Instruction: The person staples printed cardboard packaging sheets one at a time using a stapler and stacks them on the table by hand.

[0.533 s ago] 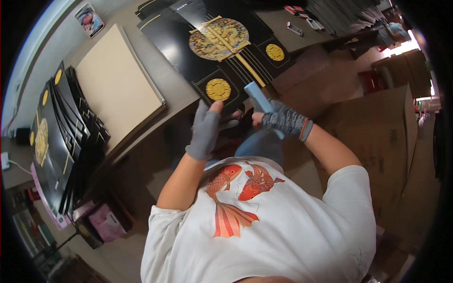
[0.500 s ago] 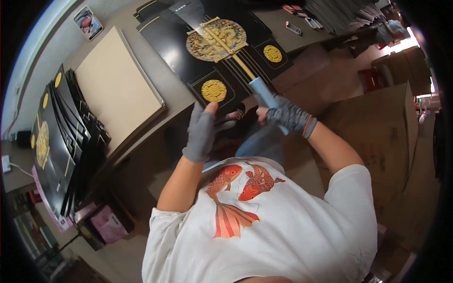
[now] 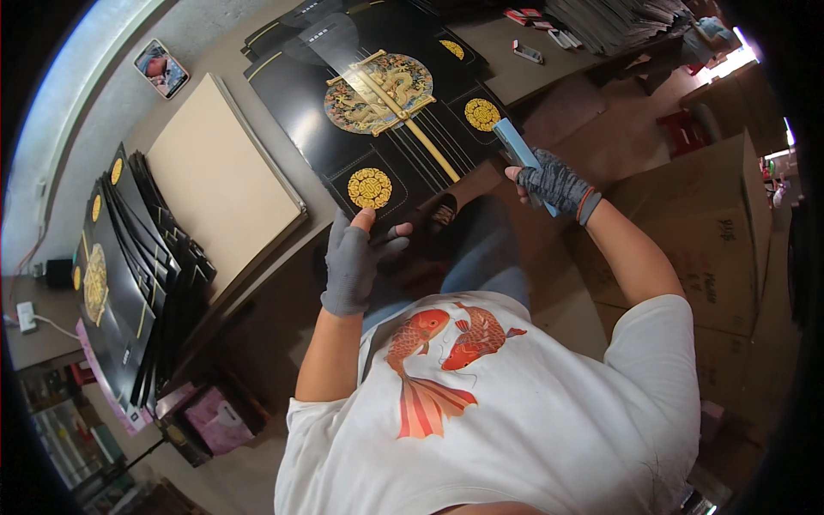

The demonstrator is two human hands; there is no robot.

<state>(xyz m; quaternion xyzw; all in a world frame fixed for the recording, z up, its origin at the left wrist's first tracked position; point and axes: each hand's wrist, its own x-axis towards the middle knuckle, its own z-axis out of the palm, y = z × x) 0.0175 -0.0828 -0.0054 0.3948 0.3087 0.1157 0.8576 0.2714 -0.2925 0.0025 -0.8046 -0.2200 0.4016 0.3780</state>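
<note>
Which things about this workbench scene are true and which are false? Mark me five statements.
1. The right hand holds a light-blue bar. True.
2. The left hand wears a bright red glove. False: its glove is grey.
3. The cream board lies left of the black printed sheet. True.
4. The shirt shows blue birds. False: it shows orange-red fish.
5. The left hand also grips a bar. False: only the right does.

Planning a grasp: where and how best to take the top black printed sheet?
Probably its near-left flap, coming from the near side, thumb above, fingers below: the sheet lies flat, and that flap juts past the table, beside the left hand.
</note>
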